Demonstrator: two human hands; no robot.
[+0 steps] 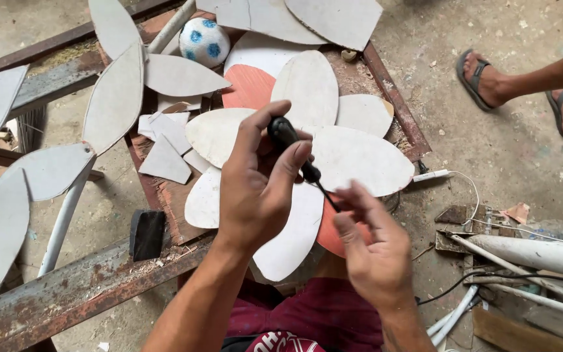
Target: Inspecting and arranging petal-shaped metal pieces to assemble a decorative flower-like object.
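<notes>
Left hand (255, 186) grips a glossy black screwdriver handle (285, 135). Right hand (373, 244) pinches its thin shaft over smooth, pale oval petals (360, 160).

I see little free room near my hands. White petal boards (353, 156) lie spread over the rusty metal frame (392, 98) and cover most of the top. To the left, loose white scraps (164, 140) fill the gap, and leaf shapes on a white pipe (66, 208) stand in the way past them. A black block (146, 233) sits on the near rail. At the top, a white and blue ball (204, 40) blocks that end. On the right, pipes and wires (522, 261) crowd the floor, I think. A person's feet in sandals (522, 88) stand farther off; bare dusty floor (490, 156) between is open.
</notes>
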